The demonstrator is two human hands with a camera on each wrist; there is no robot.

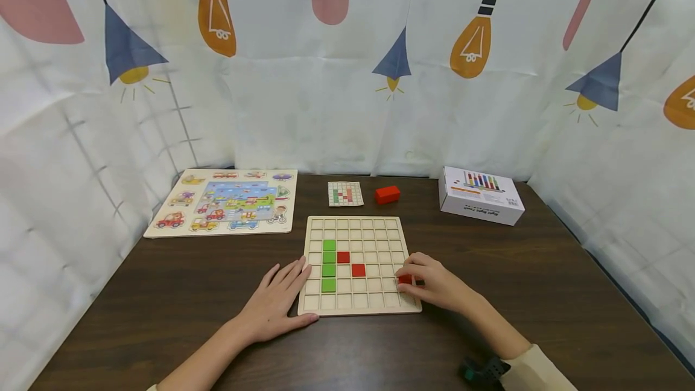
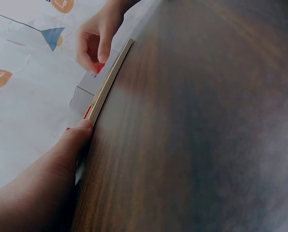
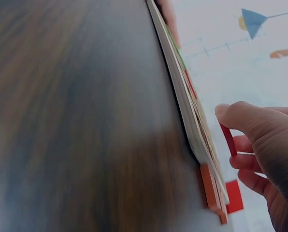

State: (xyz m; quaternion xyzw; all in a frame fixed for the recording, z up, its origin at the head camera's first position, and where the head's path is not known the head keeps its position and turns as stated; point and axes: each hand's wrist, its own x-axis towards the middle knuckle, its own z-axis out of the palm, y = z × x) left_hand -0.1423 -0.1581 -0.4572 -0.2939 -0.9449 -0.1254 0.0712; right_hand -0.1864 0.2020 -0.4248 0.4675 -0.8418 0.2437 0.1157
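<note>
A wooden grid board [image 1: 380, 228] lies on the dark table. Several green tiles [image 1: 329, 270] form a column on it, with two red tiles, one [image 1: 343, 257] beside the column and another [image 1: 358, 270] lower right. My right hand [image 1: 434, 282], over the board's right edge, pinches a red tile [image 3: 228, 139] between thumb and fingers. More red pieces [image 3: 235, 195] lie by the board's edge below that hand, partly hidden from above. My left hand [image 1: 274, 306] lies flat with fingers spread, its fingertips and thumb [image 2: 79, 135] at the board's left edge and lower left corner.
Behind the board are a small pattern card [image 1: 345, 193] and a red block [image 1: 387, 194]. A picture puzzle board [image 1: 181, 186] lies back left; a white box [image 1: 480, 195] stands back right. A dark device [image 1: 485, 371] sits at the right wrist. Printed curtains enclose the table.
</note>
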